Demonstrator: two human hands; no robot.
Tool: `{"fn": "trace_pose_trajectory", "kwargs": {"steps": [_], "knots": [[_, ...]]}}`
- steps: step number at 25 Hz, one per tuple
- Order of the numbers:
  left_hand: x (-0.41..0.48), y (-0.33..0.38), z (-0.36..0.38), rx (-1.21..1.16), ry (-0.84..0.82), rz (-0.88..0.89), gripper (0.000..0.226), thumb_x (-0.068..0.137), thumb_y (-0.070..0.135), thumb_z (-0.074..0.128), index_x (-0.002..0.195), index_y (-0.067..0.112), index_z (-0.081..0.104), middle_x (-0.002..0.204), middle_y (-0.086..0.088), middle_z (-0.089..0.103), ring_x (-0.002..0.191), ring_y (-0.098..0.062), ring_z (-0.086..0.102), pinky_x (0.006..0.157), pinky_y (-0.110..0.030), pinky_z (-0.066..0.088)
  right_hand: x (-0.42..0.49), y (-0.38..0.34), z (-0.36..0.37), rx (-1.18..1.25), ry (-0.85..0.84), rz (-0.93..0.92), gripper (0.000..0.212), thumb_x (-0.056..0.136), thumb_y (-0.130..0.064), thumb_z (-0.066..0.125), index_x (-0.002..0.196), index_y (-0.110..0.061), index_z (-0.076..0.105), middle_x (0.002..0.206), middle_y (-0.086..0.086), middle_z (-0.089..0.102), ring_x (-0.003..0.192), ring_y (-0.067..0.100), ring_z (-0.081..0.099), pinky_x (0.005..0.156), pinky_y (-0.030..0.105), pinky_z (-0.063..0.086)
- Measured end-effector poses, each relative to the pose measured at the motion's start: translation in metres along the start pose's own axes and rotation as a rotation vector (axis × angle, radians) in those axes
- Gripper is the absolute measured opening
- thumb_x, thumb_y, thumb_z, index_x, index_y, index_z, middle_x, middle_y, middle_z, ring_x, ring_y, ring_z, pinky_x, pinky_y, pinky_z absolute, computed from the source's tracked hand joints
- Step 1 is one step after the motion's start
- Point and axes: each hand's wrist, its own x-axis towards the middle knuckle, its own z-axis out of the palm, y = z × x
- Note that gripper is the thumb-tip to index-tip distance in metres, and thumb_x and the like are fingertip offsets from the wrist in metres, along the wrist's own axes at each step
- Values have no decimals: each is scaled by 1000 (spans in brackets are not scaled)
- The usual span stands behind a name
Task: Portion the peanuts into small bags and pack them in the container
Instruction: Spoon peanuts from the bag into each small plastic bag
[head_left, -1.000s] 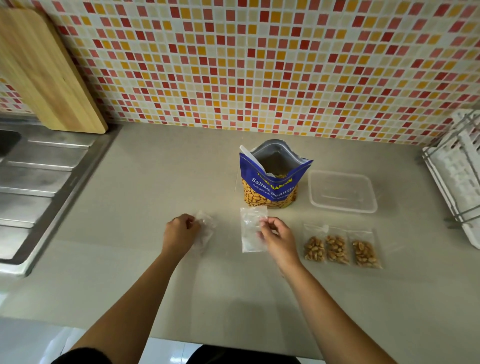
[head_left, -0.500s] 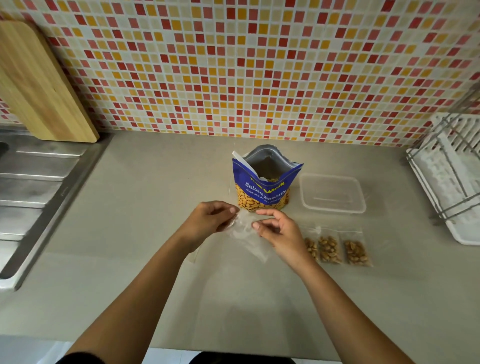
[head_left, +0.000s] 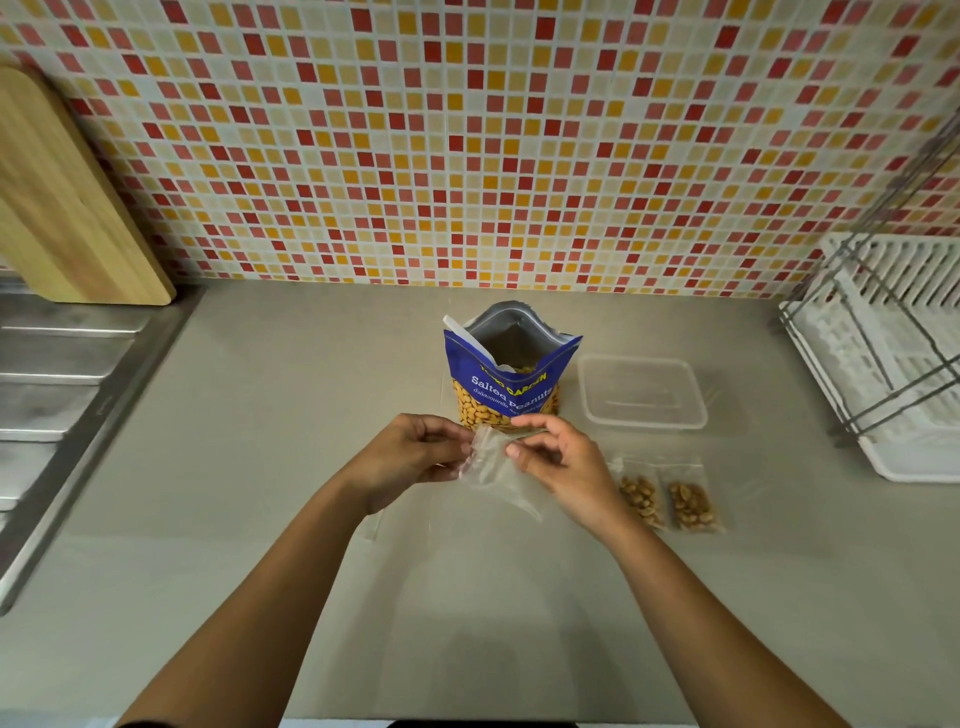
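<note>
"Head view: which step was it?"

"My left hand (head_left: 410, 457) and right hand (head_left: 566, 462) each pinched an edge of one empty small bag (head_left: 493, 462), held just above the table (head_left: 311, 415), in front of the open peanut pouch (head_left: 511, 384). I judged I was opening it. Next, the mouth needed spreading, then filling from the pouch."

"Anything in the way?"

"Two filled bags (head_left: 665, 501) lay beside my right wrist. The container (head_left: 641, 395) sat behind them with no bags inside. A dish rack (head_left: 883, 353) stood well to the right. I judged the pouch reachable."
</note>
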Motion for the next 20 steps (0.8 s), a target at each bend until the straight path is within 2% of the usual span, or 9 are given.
{"fn": "trace_pose_trajectory", "kwargs": {"steps": [2,4,8,10,12,14,16,18,20], "knots": [[-3,4,3,16,63,47,12,86,-2,58,86,7,66,72,-3,63,62,-8,57,61,-17,53,0,-1,0,28,38,31,31,73,-34,73,100,-34,58,95,-1,69,81,6,63,72,21,50],[-5,8,5,33,174,101,15,87,-3,55,81,8,64,66,-1,61,57,-9,54,56,-15,50,-3,-1,-2,87,79,109,42,65,-41,74,102,-32,56,93,0,66,75,8,62,67,22,50],[-10,14,7,233,246,152,14,86,3,60,77,13,66,66,-1,63,59,-10,57,59,-16,52,-8,-3,-6,198,94,112,42,74,-8,74,109,-21,55,66,-2,56,58,3,55,56,14,47],[-12,17,9,420,344,219,10,84,5,61,78,11,66,63,1,62,56,-10,56,56,-11,48,-10,-7,-10,201,95,63,46,75,-5,73,113,-23,54,63,-4,61,60,3,59,61,17,51],[-14,20,11,492,429,269,8,82,5,61,78,9,67,60,2,62,54,-10,56,50,-7,43,-12,-13,-14,155,90,10,47,77,-7,72,115,-27,52,66,-3,67,65,5,63,67,20,53],[-15,23,14,421,448,254,11,81,5,60,74,11,67,57,3,63,51,-9,56,53,-11,45,-14,-18,-16,84,130,-28,44,81,-12,68,115,-33,50,79,-6,70,73,4,64,74,21,51],[-15,27,15,330,460,229,16,79,3,59,70,14,66,54,5,62,49,-7,55,58,-19,49,-16,-23,-20,-18,223,-91,45,83,-20,67,117,-37,45,108,-12,62,89,-2,61,82,16,47],[-16,33,15,286,457,227,15,80,2,59,72,13,67,58,2,64,53,-9,57,55,-19,49,-19,-33,-25,-220,248,-232,60,77,-37,71,128,-32,39,126,-21,46,110,-9,48,94,9,38],[-18,43,19,281,418,247,13,80,2,60,75,10,67,66,-5,66,55,-8,59,50,-13,45,-21,-48,-25,-499,134,-360,81,69,-55,70,136,-27,35,134,-19,39,123,-4,38,101,8,28]]}}
